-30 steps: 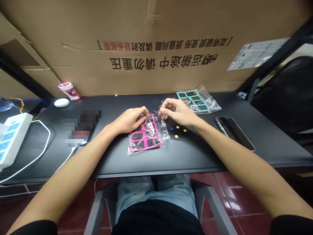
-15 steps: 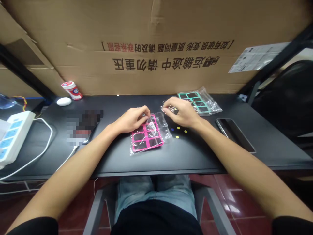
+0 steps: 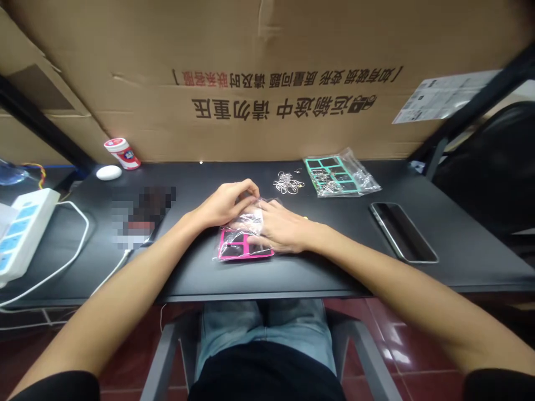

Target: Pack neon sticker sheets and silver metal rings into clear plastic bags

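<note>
On the desk (image 3: 343, 262), nearer the person than the metal loops (image 3: 287, 184), the pink-framed sheet (image 3: 244, 257) is lying in a clear bag (image 3: 256, 223). The left hand (image 3: 228, 205) is pinching the bag; the right hand (image 3: 284, 227) is lying spread, seemingly inside. Overstretching is risking a split.

Left hand (image 3: 231, 204) pinches a clear bag (image 3: 255, 220); right hand (image 3: 285, 227) is inside, over a pink card (image 3: 246, 257).

Cardboard (image 3: 267, 133) bears 2 upside-down Chinese lines (1 partly red), including "运输途中 请勿重压".
</note>
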`<move>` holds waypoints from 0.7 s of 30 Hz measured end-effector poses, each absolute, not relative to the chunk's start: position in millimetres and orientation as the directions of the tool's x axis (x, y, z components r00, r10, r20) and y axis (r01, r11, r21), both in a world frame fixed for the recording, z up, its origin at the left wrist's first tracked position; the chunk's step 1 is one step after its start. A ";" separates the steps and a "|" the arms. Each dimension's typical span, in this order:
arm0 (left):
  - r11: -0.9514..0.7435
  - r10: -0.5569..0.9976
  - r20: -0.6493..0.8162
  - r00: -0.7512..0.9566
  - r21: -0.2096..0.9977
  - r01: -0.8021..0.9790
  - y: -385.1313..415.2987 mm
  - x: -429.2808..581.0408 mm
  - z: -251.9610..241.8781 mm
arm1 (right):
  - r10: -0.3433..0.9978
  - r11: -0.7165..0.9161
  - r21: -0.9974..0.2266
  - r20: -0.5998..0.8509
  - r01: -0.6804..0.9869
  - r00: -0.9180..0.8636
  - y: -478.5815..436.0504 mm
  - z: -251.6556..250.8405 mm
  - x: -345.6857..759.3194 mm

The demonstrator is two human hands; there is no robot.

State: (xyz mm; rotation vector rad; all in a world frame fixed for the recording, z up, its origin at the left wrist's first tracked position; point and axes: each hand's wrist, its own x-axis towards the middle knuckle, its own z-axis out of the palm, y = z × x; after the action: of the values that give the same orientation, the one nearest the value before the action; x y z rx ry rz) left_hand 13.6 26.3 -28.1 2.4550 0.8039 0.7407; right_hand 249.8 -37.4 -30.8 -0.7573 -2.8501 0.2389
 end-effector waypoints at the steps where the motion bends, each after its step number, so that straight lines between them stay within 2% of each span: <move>1: -0.734 0.635 0.352 0.687 0.551 0.397 26.1 13.7 -28.1 | 0.512 0.854 -0.189 0.141 0.484 -0.848 -38.9 -30.4 248.3; 4: -0.740 0.628 0.358 0.691 0.547 0.390 26.0 13.3 -28.0 | 0.491 0.868 -0.173 0.169 0.465 -0.854 -36.1 -31.2 249.9; 10: -0.720 0.651 0.348 0.674 0.564 0.404 27.6 11.3 -29.0 | 0.363 0.931 -0.091 0.315 0.352 -0.877 -12.0 -50.5 263.5; 13: -0.717 0.653 0.340 0.677 0.565 0.408 28.2 10.8 -29.5 | 0.392 0.917 -0.088 0.368 0.389 -0.843 -7.4 -60.4 264.2; 18: -0.707 0.663 0.327 0.674 0.569 0.419 28.2 10.3 -30.0 | 0.450 0.890 -0.065 0.291 0.452 -0.844 -9.8 -54.6 265.8; 21: -0.705 0.664 0.326 0.673 0.573 0.417 28.5 10.1 -30.5 | 0.464 0.879 -0.052 0.312 0.473 -0.829 -7.9 -39.8 274.6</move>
State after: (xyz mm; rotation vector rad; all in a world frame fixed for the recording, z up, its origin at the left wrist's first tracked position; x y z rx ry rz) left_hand 10.1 28.5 -30.5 2.4300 0.8396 0.7272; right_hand 274.6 -7.9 -39.8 -0.7006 -2.7326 -0.0389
